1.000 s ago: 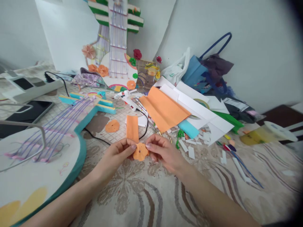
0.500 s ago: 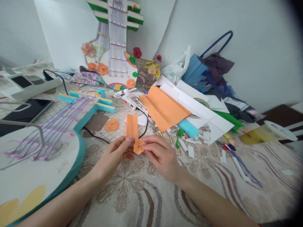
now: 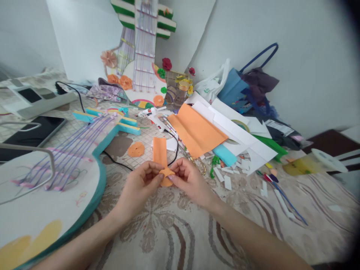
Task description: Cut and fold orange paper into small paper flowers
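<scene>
Hands (image 3: 142, 182) (image 3: 190, 183) pinch a small orange cutout (image 3: 167, 182) from both sides (orange strip (image 3: 159, 150) just beyond).

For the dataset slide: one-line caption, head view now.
Left hand and right hand pinch a small orange cutout, a white glue gun lying beyond.

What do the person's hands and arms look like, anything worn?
Left hand and right hand: both bare, no gloves; no rings visible, though some fingers are partly hidden. Left forearm and right forearm taper towards wrists without watch or bracelet. No sleeves cover the visible forearms.
</scene>
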A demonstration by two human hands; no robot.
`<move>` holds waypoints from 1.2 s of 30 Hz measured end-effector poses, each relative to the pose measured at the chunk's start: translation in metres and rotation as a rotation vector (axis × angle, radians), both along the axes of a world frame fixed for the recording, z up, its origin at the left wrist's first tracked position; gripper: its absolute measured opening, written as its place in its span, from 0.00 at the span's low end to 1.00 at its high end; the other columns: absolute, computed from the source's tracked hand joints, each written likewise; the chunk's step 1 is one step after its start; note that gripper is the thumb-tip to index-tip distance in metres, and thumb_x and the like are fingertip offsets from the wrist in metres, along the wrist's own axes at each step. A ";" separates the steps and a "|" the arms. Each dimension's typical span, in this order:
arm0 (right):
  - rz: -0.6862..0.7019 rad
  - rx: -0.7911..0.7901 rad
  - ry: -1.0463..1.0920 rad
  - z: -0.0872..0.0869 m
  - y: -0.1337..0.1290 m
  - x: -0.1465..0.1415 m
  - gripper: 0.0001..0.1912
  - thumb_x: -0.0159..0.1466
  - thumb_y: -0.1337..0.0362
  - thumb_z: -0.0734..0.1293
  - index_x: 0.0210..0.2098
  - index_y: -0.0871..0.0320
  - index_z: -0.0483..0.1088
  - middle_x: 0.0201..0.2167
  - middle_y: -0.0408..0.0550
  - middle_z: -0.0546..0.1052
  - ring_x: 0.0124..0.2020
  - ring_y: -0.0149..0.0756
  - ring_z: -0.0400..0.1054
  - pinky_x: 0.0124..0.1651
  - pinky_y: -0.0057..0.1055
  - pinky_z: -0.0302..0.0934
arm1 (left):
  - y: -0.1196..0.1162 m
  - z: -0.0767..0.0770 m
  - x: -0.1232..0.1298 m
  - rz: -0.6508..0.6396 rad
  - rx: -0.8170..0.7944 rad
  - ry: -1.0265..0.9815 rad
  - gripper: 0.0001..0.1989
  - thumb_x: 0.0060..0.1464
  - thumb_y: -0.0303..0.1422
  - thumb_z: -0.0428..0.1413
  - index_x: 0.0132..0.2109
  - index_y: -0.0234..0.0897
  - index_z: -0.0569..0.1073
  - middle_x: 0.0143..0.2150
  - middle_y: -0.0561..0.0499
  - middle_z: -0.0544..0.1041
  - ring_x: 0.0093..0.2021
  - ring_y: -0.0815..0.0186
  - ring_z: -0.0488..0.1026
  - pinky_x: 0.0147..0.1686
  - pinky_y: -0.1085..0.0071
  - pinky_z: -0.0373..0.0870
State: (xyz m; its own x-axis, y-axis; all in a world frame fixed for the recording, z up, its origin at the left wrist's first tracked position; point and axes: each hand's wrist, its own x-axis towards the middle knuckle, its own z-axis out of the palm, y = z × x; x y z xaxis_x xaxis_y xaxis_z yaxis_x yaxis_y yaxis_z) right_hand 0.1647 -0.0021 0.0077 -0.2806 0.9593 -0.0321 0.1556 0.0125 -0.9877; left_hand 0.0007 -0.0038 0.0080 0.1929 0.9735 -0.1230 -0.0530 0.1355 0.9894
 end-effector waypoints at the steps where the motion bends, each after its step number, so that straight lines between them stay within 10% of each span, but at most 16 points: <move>1: 0.013 0.000 -0.029 0.001 0.004 0.000 0.07 0.59 0.65 0.65 0.36 0.57 0.62 0.30 0.42 0.69 0.30 0.29 0.65 0.33 0.26 0.62 | 0.000 0.000 0.000 0.016 -0.002 0.001 0.09 0.49 0.31 0.58 0.38 0.34 0.68 0.33 0.50 0.74 0.33 0.67 0.71 0.32 0.71 0.68; 10: 0.208 0.067 -0.174 0.026 0.083 -0.011 0.06 0.57 0.67 0.66 0.33 0.59 0.63 0.26 0.40 0.69 0.24 0.26 0.66 0.28 0.26 0.63 | 0.001 -0.002 -0.002 0.014 -0.019 -0.026 0.13 0.53 0.33 0.54 0.45 0.36 0.63 0.38 0.47 0.74 0.39 0.62 0.72 0.38 0.66 0.67; 17: 0.481 0.059 -0.260 0.010 0.138 -0.064 0.05 0.56 0.70 0.65 0.29 0.59 0.63 0.22 0.38 0.68 0.20 0.25 0.66 0.25 0.24 0.62 | -0.002 0.000 0.000 -0.053 -0.061 -0.034 0.07 0.53 0.31 0.53 0.40 0.37 0.67 0.34 0.48 0.75 0.35 0.62 0.72 0.37 0.66 0.67; 36: 0.432 0.346 -0.653 -0.001 0.152 -0.090 0.05 0.56 0.69 0.67 0.26 0.60 0.66 0.22 0.41 0.71 0.24 0.28 0.65 0.28 0.25 0.52 | -0.005 -0.004 0.005 -0.105 -0.179 -0.095 0.06 0.52 0.30 0.51 0.39 0.37 0.66 0.34 0.47 0.74 0.35 0.63 0.70 0.36 0.67 0.65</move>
